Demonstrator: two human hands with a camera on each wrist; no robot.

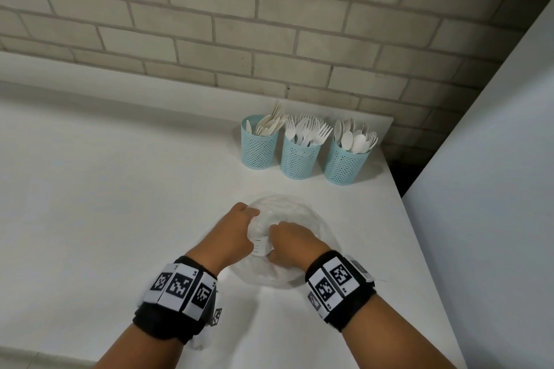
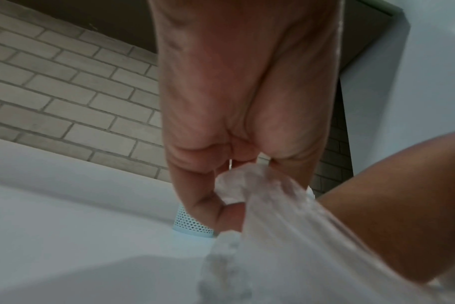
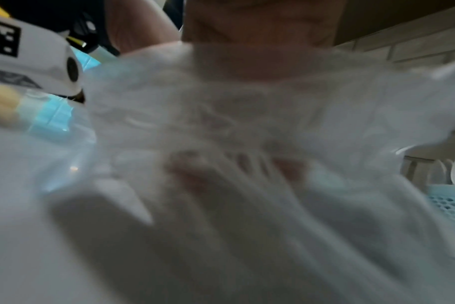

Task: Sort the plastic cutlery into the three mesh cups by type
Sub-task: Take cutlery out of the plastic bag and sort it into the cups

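Both the left hand (image 1: 239,231) and the right hand (image 1: 292,244) have a clenched grip on a clear plastic bag (image 1: 296,266) on the table (image 1: 105,189). Three filled mesh cups (image 1: 298,156) stand at the far right.

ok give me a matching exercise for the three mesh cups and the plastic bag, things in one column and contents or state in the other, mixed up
Things:
1. left mesh cup
2. middle mesh cup
3. right mesh cup
4. clear plastic bag

Contents or state:
A. holds forks
B. gripped by both hands, left hand and right hand
C. holds spoons
D. holds knives

Pairs: 1-D, 2-A, 3-C, 4-B
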